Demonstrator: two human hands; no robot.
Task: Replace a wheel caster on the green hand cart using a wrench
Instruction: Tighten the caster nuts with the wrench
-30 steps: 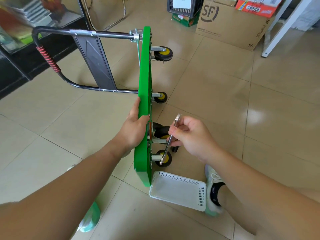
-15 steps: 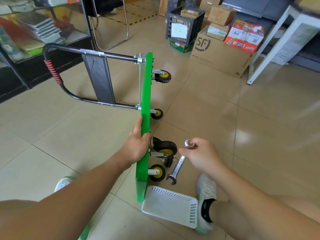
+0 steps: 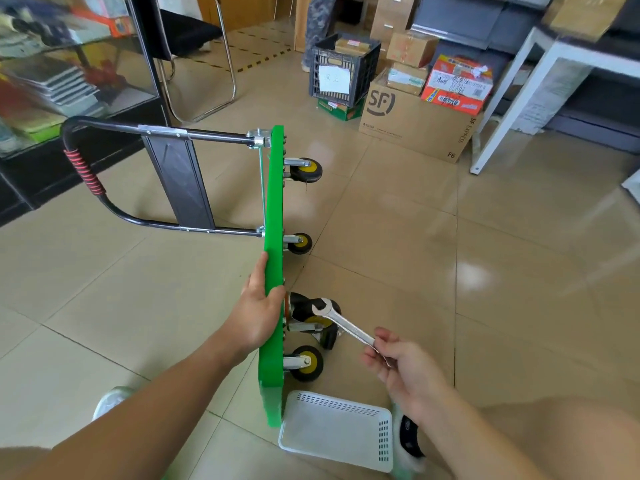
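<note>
The green hand cart (image 3: 274,216) stands on its side edge on the tiled floor, its black handle (image 3: 83,168) pointing left and its yellow-hubbed casters pointing right. My left hand (image 3: 258,311) grips the deck's upper edge, thumb on the wheel side. My right hand (image 3: 401,367) holds the steel wrench (image 3: 341,322) by its lower end. The wrench's open jaw points up-left, over the larger black caster (image 3: 311,315) near the deck. A smaller caster (image 3: 306,363) sits just below it.
A white perforated basket (image 3: 337,431) lies on the floor by the cart's near corner, next to my shoe (image 3: 408,441). Two far casters (image 3: 306,169) stick out of the deck. Cardboard boxes (image 3: 412,123), a black crate (image 3: 341,69) and a white table leg (image 3: 498,109) stand behind.
My right hand flipped the wrench from hanging jaw-down near the floor to jaw-up, pointing at the larger caster. The view tilted upward. My left hand kept its grip on the deck.
</note>
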